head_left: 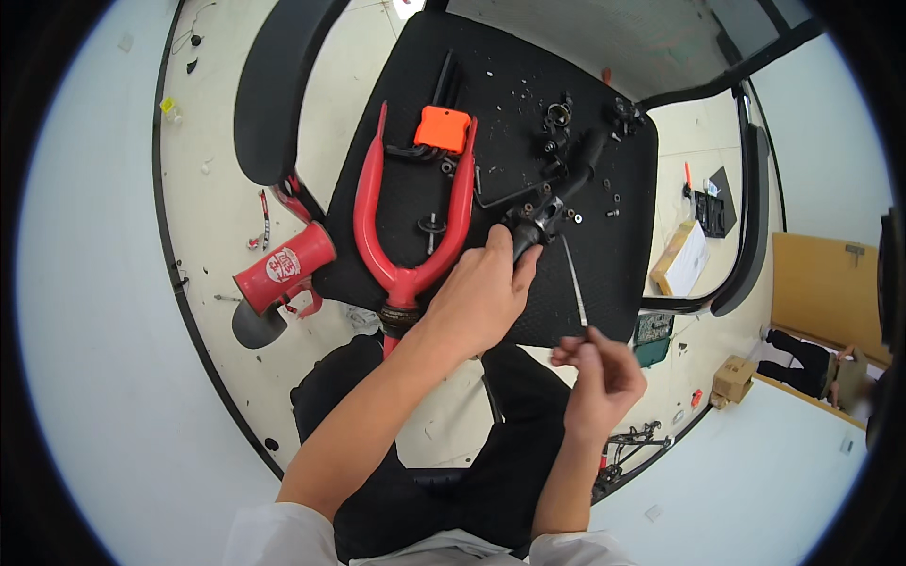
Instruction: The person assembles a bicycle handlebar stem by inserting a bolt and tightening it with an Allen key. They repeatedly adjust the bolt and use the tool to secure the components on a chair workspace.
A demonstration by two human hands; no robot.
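A person seated over a black chair seat (pixel 566 57), used here as a work surface, takes apart what looks like a bicycle's front end. The left hand (pixel 479 294) is closed around the near end of a black stem-and-clamp assembly (pixel 552 203), thumb and fingers wrapped over it and pinning it to the seat. The right hand (pixel 604 370) hovers just below the seat's front edge, its fingers pinched together on the lower end of a thin silver rod or cable (pixel 574 281), which runs up toward the clamp.

Beside the left hand lies a red fork (pixel 408 217), its two legs pointing away from the person and its crown toward the knees. An orange-handled set of hex keys (pixel 444 129) rests between the fork legs, and small bolts and washers (pixel 604 203) are scattered across the seat near the assembly. A red tube (pixel 283 269) lies on the floor to the left.

The step in hand appears to be threading or withdrawing the thin rod at the clamp while the other hand steadies the part. The next move likely calls for a straight, steady pull or push along the rod's line, with the left hand's grip firm so that the loose hardware nearby is not knocked off.
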